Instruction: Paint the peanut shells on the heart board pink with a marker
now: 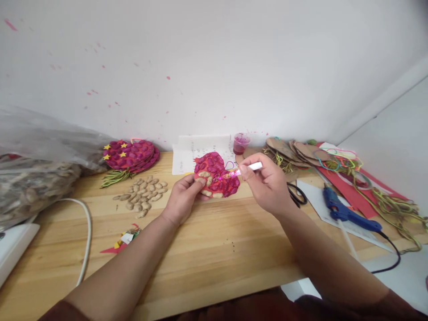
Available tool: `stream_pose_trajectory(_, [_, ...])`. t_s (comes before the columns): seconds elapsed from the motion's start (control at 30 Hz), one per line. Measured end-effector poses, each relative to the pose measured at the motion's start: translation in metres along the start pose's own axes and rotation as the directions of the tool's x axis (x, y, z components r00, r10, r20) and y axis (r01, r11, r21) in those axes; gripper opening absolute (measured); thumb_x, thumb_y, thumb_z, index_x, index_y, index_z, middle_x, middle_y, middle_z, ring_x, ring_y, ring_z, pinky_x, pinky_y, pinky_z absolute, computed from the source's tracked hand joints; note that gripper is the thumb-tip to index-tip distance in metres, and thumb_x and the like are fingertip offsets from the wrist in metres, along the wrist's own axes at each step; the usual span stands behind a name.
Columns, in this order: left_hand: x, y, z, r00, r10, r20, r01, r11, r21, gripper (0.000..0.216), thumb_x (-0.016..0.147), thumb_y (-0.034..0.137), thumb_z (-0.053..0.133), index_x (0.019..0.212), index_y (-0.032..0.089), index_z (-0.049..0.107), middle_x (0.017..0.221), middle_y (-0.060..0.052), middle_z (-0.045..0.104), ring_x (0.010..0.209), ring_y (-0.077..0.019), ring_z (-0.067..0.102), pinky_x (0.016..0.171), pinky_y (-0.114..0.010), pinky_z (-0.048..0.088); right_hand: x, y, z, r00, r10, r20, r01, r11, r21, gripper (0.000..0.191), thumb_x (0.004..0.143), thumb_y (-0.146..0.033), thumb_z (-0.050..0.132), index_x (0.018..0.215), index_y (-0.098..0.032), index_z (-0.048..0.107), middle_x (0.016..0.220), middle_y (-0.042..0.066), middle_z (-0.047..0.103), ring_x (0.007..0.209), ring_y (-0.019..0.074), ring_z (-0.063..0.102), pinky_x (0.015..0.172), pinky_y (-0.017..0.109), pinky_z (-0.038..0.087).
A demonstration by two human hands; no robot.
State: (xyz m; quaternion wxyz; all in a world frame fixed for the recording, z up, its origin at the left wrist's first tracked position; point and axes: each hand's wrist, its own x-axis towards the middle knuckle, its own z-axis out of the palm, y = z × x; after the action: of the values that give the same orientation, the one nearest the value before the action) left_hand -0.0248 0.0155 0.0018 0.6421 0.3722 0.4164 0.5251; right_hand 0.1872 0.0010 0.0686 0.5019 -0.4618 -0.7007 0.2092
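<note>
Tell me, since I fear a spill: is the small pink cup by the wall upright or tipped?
Upright: the cup stands on its base, rim up, with its pink contents inside.

Loose peanut shells (142,195), blue glue gun (344,209) (corded), paint cup (241,142), scissors (297,195)

Free: bare table (214,254), lower centre.
Centre: heart (217,178), brush (249,168).
Left: peanuts (142,194), cable (87,232).
Right: scissors (298,196), glue gun (347,214).
Top: cup (241,142).

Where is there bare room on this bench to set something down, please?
Bare wood: between the forearms, down to the front edge of the bench. Crowded: the right end with glue gun, scissors, cardboard discs; peanuts beside the left hand.
</note>
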Motion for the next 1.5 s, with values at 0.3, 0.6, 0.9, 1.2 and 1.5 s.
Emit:
stream_pose_trajectory(0.3, [-0.002,0.002,0.003,1.000,-0.001,-0.006,0.001,1.000,0.021,0.039,0.065,0.043,0.090,0.088,0.016,0.074,0.081,-0.003,0.075,0.064,-0.0159,0.067,0.057,-0.026,0.057,-0.006,0.000,0.008,0.980,-0.199,0.030,0.201,0.971,-0.133,0.002,0.095,-0.027,0.063,0.096,-0.025,0.064,0.084,-0.001,0.071,0.068,0.0127,0.061,0.064,0.027,0.048])
stream_pose_trajectory(0.6, [-0.004,0.002,0.005,1.000,0.026,-0.014,-0.025,0.998,0.058,0.042,0.065,0.045,0.089,0.089,0.015,0.073,0.080,-0.003,0.074,0.064,-0.0153,0.067,0.058,-0.026,0.059,-0.006,0.000,0.012,0.964,-0.263,0.047,0.266,0.941,-0.207,0.003,0.096,-0.026,0.061,0.095,-0.024,0.063,0.084,0.000,0.073,0.068,0.0131,0.063,0.064,0.027,0.049])
stream_pose_trajectory(0.9, [-0.005,0.001,0.005,0.999,0.038,-0.001,-0.038,0.997,0.072,0.038,0.068,0.044,0.088,0.087,0.016,0.072,0.078,-0.002,0.074,0.064,-0.0149,0.068,0.058,-0.025,0.059,-0.004,0.000,0.011,0.968,-0.250,0.013,0.246,0.941,-0.231,0.003,0.096,-0.024,0.062,0.095,-0.022,0.064,0.086,0.001,0.073,0.071,0.0123,0.064,0.065,0.025,0.050])
stream_pose_trajectory(1.2, [-0.004,0.001,0.004,0.999,0.038,-0.006,-0.037,0.998,0.060,0.038,0.067,0.044,0.089,0.086,0.015,0.072,0.077,-0.002,0.074,0.063,-0.0143,0.067,0.057,-0.025,0.059,-0.004,0.002,0.009,0.962,-0.272,0.021,0.270,0.937,-0.220,0.003,0.096,-0.024,0.062,0.095,-0.022,0.064,0.084,0.000,0.072,0.070,0.0119,0.064,0.064,0.025,0.050])
stream_pose_trajectory(1.5, [-0.002,0.004,0.003,0.999,-0.011,-0.038,0.009,0.999,-0.036,0.037,0.064,0.038,0.089,0.087,0.014,0.073,0.076,-0.002,0.075,0.060,-0.0150,0.069,0.051,-0.023,0.057,-0.003,0.001,0.008,0.949,-0.310,0.054,0.314,0.934,-0.170,0.001,0.096,-0.023,0.062,0.095,-0.023,0.064,0.086,0.000,0.072,0.073,0.0119,0.066,0.065,0.025,0.051])
